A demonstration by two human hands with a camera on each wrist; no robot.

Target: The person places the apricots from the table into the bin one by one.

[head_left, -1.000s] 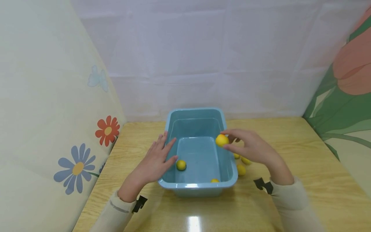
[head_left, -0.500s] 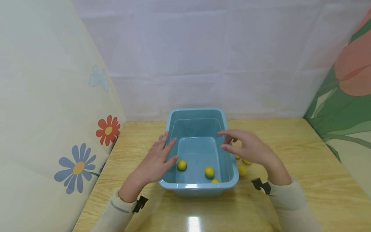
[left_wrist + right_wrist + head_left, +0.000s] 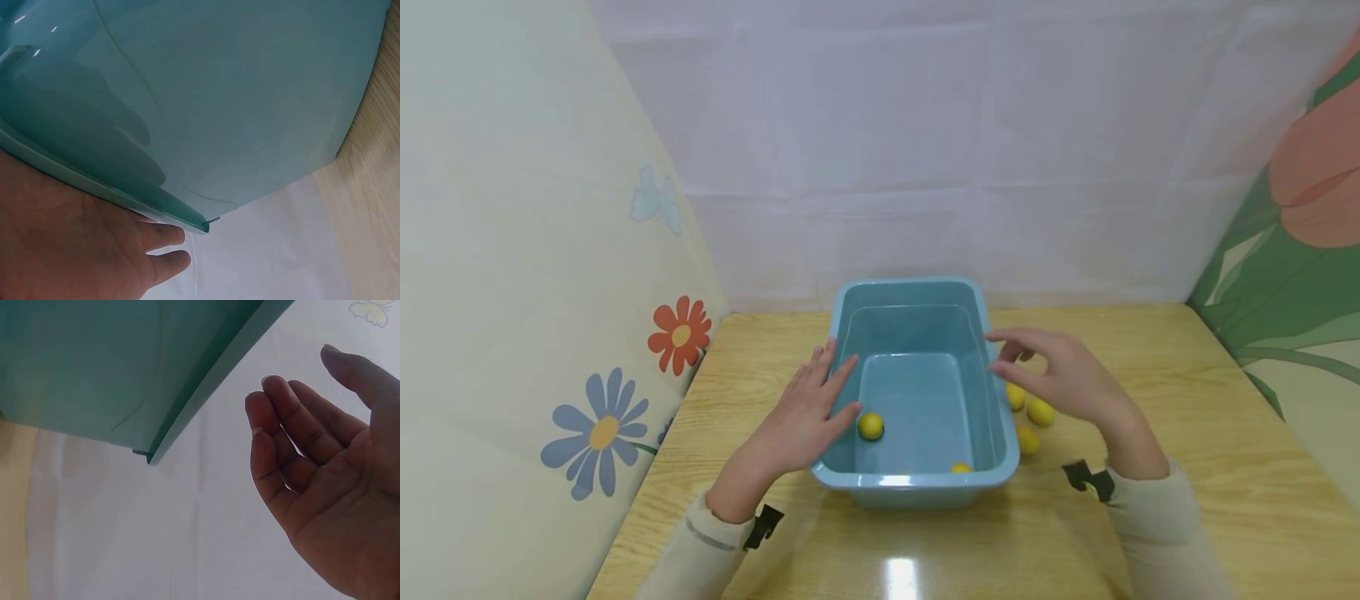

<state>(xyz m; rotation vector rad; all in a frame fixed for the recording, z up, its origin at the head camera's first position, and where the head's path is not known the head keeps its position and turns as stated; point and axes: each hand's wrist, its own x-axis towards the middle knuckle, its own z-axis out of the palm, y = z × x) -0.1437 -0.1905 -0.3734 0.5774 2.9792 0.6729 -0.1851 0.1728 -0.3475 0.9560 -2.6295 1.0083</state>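
In the head view my left hand [image 3: 805, 414] rests on the left rim of a blue plastic tub [image 3: 913, 481], its fingers extended. The left wrist view shows the palm [image 3: 69, 244] against the tub's rim [image 3: 125, 199]. My right hand [image 3: 1063, 375] hovers by the right rim, fingers loosely bent and holding nothing; the right wrist view shows the palm bare. Inside the tub lie a lemon [image 3: 871, 427] at the left and another lemon [image 3: 961, 468], mostly hidden by the front wall. Beneath my right hand, outside the tub, are three lemons [image 3: 1041, 412] on the table.
The wood-grain table [image 3: 880, 542] carries the tub near its middle. A white cloth backdrop [image 3: 880, 167] stands behind it. Flower-printed panels rise at the left [image 3: 512, 292] and right [image 3: 1285, 275].
My right hand let a lemon drop into the tub, then drew back rightward. That lemon rolled toward the front wall and can no longer be told apart. My left hand stayed put.
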